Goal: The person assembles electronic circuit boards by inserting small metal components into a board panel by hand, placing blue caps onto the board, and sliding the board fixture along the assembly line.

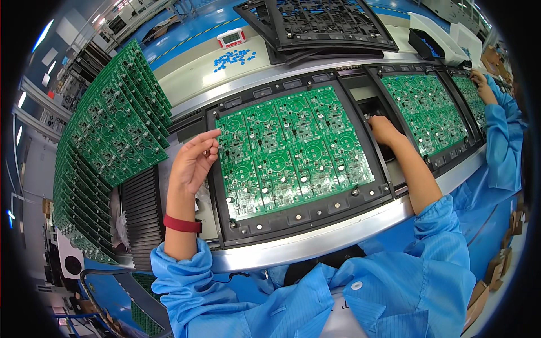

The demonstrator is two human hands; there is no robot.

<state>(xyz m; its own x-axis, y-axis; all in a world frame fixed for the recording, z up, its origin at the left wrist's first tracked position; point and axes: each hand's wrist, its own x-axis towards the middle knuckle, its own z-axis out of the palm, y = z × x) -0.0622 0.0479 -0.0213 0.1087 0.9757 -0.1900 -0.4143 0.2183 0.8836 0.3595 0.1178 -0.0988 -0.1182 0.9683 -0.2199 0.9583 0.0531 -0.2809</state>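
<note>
A green circuit board panel (293, 155) lies flat in a black carrier frame (265, 226) in front of me. My left hand (195, 159), with a red band on its wrist, hovers at the panel's left edge. Its thumb and fingers are pinched together; whatever they hold is too small to make out. My right hand (385, 130) reaches into a dark tray (371, 105) between this carrier and the one to its right. Those fingers are curled, their tips partly hidden, and I cannot make out what is in them.
Upright green boards (112, 127) stand in a rack at left. Blue small parts (234, 59) and a red-white timer (231, 38) lie beyond the rail. Black frames (332, 25) are stacked behind. A second carrier's panel (425, 112) and a co-worker's hand (483, 87) are at right.
</note>
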